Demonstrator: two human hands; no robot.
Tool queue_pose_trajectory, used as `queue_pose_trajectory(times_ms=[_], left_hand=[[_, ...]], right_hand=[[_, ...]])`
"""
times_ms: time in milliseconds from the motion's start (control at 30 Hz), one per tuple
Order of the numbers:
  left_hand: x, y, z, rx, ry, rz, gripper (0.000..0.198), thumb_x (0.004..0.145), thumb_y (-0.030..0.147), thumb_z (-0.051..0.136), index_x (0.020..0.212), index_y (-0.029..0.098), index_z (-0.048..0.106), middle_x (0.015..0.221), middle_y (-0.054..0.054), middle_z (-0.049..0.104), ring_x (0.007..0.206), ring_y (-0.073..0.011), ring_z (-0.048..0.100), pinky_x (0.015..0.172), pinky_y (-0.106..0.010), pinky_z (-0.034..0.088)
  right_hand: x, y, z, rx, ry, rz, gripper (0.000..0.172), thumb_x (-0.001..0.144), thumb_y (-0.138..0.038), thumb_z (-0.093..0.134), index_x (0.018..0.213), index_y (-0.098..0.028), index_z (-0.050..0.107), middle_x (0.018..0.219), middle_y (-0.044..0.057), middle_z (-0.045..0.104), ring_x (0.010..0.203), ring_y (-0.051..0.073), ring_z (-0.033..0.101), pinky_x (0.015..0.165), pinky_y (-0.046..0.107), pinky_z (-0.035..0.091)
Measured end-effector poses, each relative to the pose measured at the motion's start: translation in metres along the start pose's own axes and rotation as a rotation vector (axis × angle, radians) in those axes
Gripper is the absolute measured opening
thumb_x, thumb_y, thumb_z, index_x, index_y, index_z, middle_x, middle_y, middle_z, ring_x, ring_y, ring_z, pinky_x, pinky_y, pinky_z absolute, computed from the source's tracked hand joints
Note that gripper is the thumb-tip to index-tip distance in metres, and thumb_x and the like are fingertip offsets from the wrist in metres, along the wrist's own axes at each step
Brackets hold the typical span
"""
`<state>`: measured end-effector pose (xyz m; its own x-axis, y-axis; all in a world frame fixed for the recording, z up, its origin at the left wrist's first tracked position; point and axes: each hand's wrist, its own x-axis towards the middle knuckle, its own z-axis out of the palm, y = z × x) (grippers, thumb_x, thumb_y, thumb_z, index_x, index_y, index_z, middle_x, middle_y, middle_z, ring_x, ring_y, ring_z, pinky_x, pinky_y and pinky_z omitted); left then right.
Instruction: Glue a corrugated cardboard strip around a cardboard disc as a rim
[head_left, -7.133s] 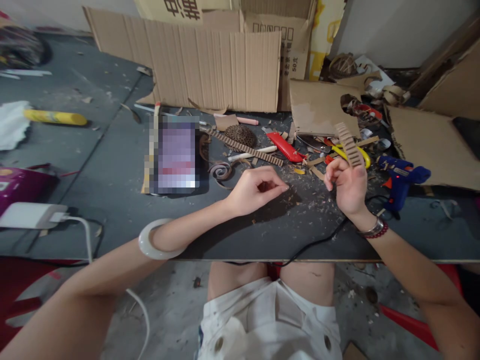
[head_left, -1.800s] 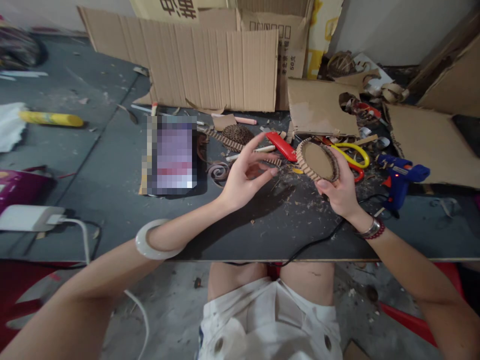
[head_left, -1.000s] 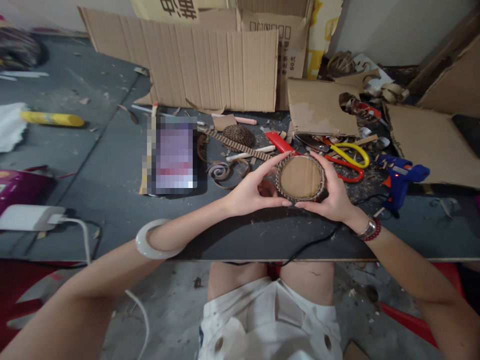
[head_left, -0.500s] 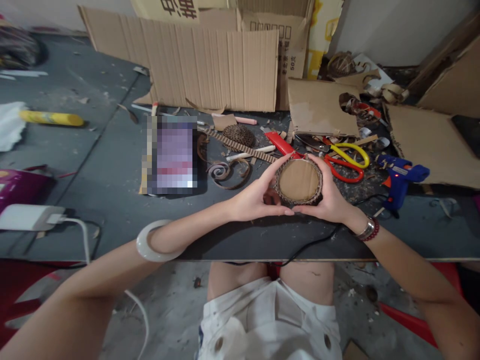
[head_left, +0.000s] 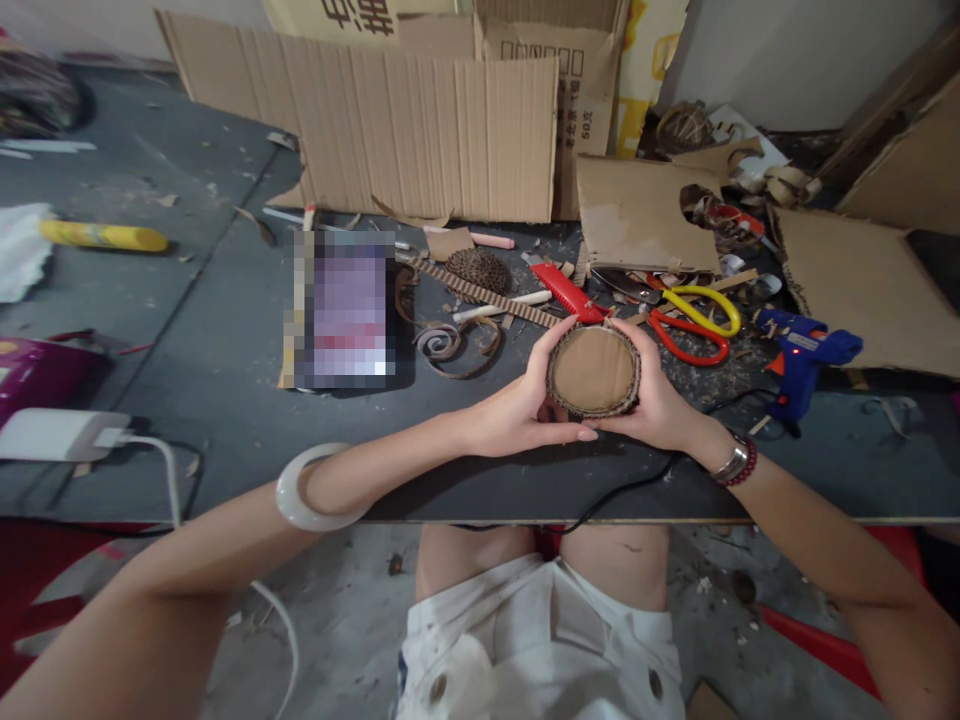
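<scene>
A round cardboard disc (head_left: 594, 368) rimmed with a corrugated strip is held just above the dark table (head_left: 225, 400). My left hand (head_left: 517, 405) cups its left edge, fingers curled round the rim. On the other side my right hand (head_left: 660, 400) wraps the right edge the same way. Both thumbs and fingertips press on the corrugated rim. A white bangle sits on my left wrist, a watch and red beads on my right.
Behind the hands lie red and yellow scissors (head_left: 694, 325), a red utility knife (head_left: 568, 293), a blue glue gun (head_left: 802, 355), a corrugated strip (head_left: 480, 292), cardboard curls (head_left: 450, 345) and a phone (head_left: 349, 308). Cardboard sheets (head_left: 420, 130) stand at the back. A charger (head_left: 56, 433) lies at left.
Earlier my right hand held a corrugated strip alone, then the rimmed disc. My left hand came over to it, and both hands have closed tighter round the rim and drawn it slightly nearer.
</scene>
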<state>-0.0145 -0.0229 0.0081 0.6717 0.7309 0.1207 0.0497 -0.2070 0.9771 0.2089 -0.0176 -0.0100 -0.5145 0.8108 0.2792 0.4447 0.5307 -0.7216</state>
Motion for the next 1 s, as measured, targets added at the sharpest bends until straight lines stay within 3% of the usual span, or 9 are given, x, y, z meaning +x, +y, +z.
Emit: queue_pose_trajectory(times_ms=[67, 167, 233, 300, 400, 467, 700, 867, 1000], left_hand=[[0.0001, -0.0011, 0.0001, 0.046, 0.014, 0.035, 0.107, 0.077, 0.042, 0.072, 0.148, 0.034, -0.007, 0.149, -0.02, 0.025, 0.112, -0.0313, 0.059, 0.075, -0.04, 0.061], [-0.0003, -0.0023, 0.0005, 0.064, 0.011, 0.048, 0.106, 0.078, 0.043, 0.071, 0.148, 0.033, -0.008, 0.152, -0.021, 0.017, 0.118, -0.0332, 0.056, 0.08, -0.043, 0.06], [-0.0007, -0.0025, 0.0006, 0.051, -0.002, 0.042, 0.105, 0.079, 0.041, 0.07, 0.147, 0.034, -0.01, 0.153, -0.022, 0.014, 0.109, -0.0304, 0.061, 0.074, -0.04, 0.062], [-0.0011, -0.0021, 0.0005, 0.013, -0.031, 0.02, 0.104, 0.081, 0.038, 0.069, 0.146, 0.038, -0.012, 0.153, -0.024, 0.012, 0.088, -0.0222, 0.068, 0.063, -0.035, 0.063], [-0.0013, -0.0007, 0.0003, -0.056, -0.062, -0.02, 0.103, 0.082, 0.037, 0.068, 0.145, 0.043, -0.013, 0.154, -0.024, 0.01, 0.062, -0.0095, 0.064, 0.051, -0.03, 0.061], [-0.0012, 0.0, 0.0002, -0.071, -0.053, -0.02, 0.103, 0.082, 0.039, 0.069, 0.145, 0.044, -0.012, 0.155, -0.023, 0.008, 0.059, -0.0077, 0.063, 0.05, -0.03, 0.061], [-0.0004, -0.0022, -0.0001, -0.052, -0.02, 0.0, 0.102, 0.081, 0.034, 0.07, 0.147, 0.042, -0.008, 0.152, -0.022, 0.016, 0.067, -0.0107, 0.064, 0.05, -0.027, 0.06], [0.0006, -0.0022, -0.0001, -0.061, -0.005, 0.013, 0.099, 0.082, 0.032, 0.069, 0.146, 0.04, -0.005, 0.153, -0.021, 0.013, 0.072, -0.0118, 0.064, 0.052, -0.025, 0.06], [0.0006, -0.0008, -0.0002, -0.077, 0.005, 0.004, 0.097, 0.082, 0.034, 0.069, 0.147, 0.038, -0.002, 0.153, -0.02, 0.014, 0.086, -0.0186, 0.066, 0.052, -0.024, 0.06]], right_hand=[[-0.0005, 0.001, 0.0004, 0.013, -0.016, 0.0, 0.111, 0.065, -0.051, 0.078, 0.148, -0.029, 0.008, 0.154, 0.014, 0.024, 0.142, 0.033, 0.029, 0.115, 0.053, 0.031], [-0.0008, 0.0018, 0.0008, 0.031, -0.029, -0.007, 0.111, 0.066, -0.05, 0.078, 0.148, -0.029, 0.006, 0.154, 0.014, 0.025, 0.141, 0.033, 0.031, 0.114, 0.053, 0.033], [-0.0009, 0.0017, 0.0009, 0.031, -0.036, 0.002, 0.111, 0.067, -0.05, 0.078, 0.148, -0.028, 0.005, 0.153, 0.014, 0.024, 0.141, 0.033, 0.03, 0.114, 0.054, 0.033], [-0.0009, 0.0014, 0.001, 0.027, -0.044, 0.019, 0.111, 0.067, -0.05, 0.077, 0.148, -0.028, 0.005, 0.153, 0.015, 0.024, 0.142, 0.034, 0.03, 0.114, 0.054, 0.032], [-0.0009, 0.001, 0.001, 0.029, -0.054, 0.03, 0.111, 0.067, -0.05, 0.077, 0.147, -0.028, 0.004, 0.153, 0.015, 0.025, 0.141, 0.034, 0.03, 0.114, 0.054, 0.033], [-0.001, 0.001, 0.001, 0.032, -0.056, 0.024, 0.11, 0.068, -0.049, 0.077, 0.147, -0.029, 0.004, 0.152, 0.015, 0.025, 0.141, 0.034, 0.031, 0.113, 0.053, 0.035], [-0.0002, 0.0014, -0.0004, 0.005, -0.032, 0.006, 0.113, 0.065, -0.051, 0.078, 0.148, -0.028, 0.005, 0.153, 0.015, 0.026, 0.141, 0.034, 0.031, 0.114, 0.054, 0.032], [0.0014, 0.0002, -0.0031, -0.004, -0.02, -0.009, 0.11, 0.064, -0.051, 0.079, 0.147, -0.029, 0.011, 0.151, 0.014, 0.03, 0.139, 0.033, 0.034, 0.114, 0.053, 0.033], [0.0024, 0.0006, -0.0044, 0.005, 0.021, -0.019, 0.108, 0.061, -0.052, 0.081, 0.146, -0.028, 0.018, 0.147, 0.014, 0.036, 0.137, 0.034, 0.038, 0.113, 0.052, 0.034]])
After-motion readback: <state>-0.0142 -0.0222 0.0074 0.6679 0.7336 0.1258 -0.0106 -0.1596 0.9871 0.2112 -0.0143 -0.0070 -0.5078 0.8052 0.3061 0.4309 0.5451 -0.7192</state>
